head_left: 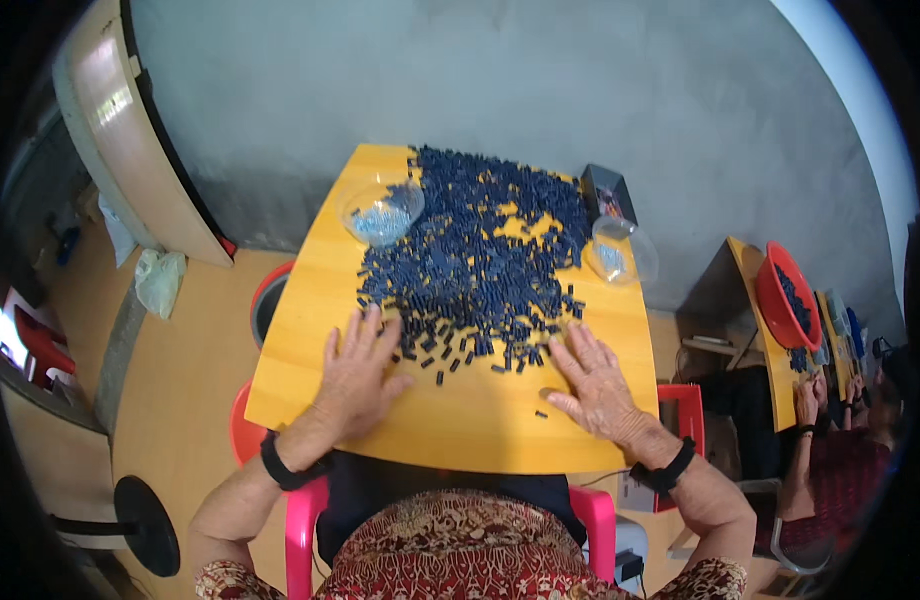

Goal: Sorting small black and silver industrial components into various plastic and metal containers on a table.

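Observation:
A broad heap of small black cylindrical pieces (470, 270) covers the middle and far part of the yellow table (460, 420). At the heap's near left edge, my left hand (358, 370) lies palm down with its fingers spread, slightly blurred. My right hand (597, 385) rests at the near right edge, fingers apart and pointing at the pieces. Neither hand grips anything that I can see. A single black piece (541, 414) lies just left of my right thumb, and several loose ones are scattered between the hands.
A clear bowl of small pale-blue pieces (382, 215) stands at the far left. At the far right are a clear container (620, 250) and a black box (608, 192). Beyond, a person (830, 480) sits at another table with a red basin (788, 295). A pink chair (592, 505) surrounds me.

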Demonstrator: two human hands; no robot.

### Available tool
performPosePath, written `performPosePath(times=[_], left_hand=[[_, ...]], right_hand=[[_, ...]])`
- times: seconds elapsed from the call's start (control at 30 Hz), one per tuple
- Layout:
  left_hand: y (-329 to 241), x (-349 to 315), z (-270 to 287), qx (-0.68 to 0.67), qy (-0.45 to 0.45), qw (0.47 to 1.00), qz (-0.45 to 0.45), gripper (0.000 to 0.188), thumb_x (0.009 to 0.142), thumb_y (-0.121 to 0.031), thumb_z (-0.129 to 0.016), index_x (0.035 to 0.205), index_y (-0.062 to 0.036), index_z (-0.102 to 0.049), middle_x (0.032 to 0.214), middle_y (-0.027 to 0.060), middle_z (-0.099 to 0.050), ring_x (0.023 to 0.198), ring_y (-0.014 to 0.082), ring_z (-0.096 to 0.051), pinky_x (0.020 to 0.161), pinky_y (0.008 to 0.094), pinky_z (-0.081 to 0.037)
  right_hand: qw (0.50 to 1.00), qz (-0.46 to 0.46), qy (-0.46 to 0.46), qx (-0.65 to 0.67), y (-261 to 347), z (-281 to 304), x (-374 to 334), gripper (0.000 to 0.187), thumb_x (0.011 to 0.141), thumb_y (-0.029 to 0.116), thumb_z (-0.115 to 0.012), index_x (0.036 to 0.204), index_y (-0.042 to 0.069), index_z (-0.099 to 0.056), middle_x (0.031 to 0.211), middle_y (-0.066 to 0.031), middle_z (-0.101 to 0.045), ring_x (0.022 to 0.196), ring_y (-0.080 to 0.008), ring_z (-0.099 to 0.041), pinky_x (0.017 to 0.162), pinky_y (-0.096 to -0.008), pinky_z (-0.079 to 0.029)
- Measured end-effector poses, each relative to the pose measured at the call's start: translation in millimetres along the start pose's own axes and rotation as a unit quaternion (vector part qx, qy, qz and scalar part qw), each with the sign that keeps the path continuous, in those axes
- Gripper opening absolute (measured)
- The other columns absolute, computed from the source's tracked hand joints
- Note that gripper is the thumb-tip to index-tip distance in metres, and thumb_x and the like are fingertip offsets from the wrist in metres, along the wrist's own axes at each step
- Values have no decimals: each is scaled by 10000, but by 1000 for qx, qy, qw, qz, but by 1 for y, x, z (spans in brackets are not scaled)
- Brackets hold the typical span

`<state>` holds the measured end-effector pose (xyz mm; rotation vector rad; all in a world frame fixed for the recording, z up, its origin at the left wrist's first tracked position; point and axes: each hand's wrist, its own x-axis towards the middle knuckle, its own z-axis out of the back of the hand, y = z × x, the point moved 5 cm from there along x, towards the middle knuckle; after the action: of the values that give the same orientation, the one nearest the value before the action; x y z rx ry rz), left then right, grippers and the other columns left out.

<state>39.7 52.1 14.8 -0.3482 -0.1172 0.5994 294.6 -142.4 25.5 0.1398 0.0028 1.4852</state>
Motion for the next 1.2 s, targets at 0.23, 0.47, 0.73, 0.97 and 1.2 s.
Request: performPosePath(times=[0.23,0.47,0.73,0.97,1.2], left_hand=[[17,-7,12,13,-47,998,27,752,955,-299,-608,1561,-56,-236,1608,265,-196,1501,440,-144,1181,594,-134],[4,-5,11,-15,-36,999,6,731,967,-304,-596,1558,-57,-245,1589,280,-230,1491,457,-164,1179,588,-149],[11,15,17,-17,-58,998,16,736,983,-414,-542,1554,-48,-257,1580,284,-249,1481,468,-183,1177,592,-158],[11,25,35,-112,-37,993,8,749,999,-490,-483,1553,-41,-254,1573,304,-254,1480,469,-186,1184,567,-178],[19,34,34,-150,-38,988,20,743,1003,-501,-462,1534,-10,-290,1555,311,-286,1464,481,-218,1185,542,-188]], right_hand=[[997,59,-43,-15,21,20,-23,676,932,435,-615,1482,99,-413,1454,-212,-413,1324,-399,-414,1062,-501,-365],[977,140,-124,101,49,16,-16,174,786,139,-776,882,70,-648,830,-88,-569,791,-303,-575,736,-399,-477],[982,8,-176,73,-21,27,12,90,831,118,-683,840,44,-633,825,-150,-628,810,-341,-619,737,-437,-523],[950,-202,-176,162,-118,11,45,141,821,145,-705,823,12,-656,840,-191,-677,811,-377,-658,730,-436,-527],[925,-214,-212,233,-126,5,53,148,851,144,-708,913,11,-693,857,-194,-690,788,-348,-679,728,-414,-536]])
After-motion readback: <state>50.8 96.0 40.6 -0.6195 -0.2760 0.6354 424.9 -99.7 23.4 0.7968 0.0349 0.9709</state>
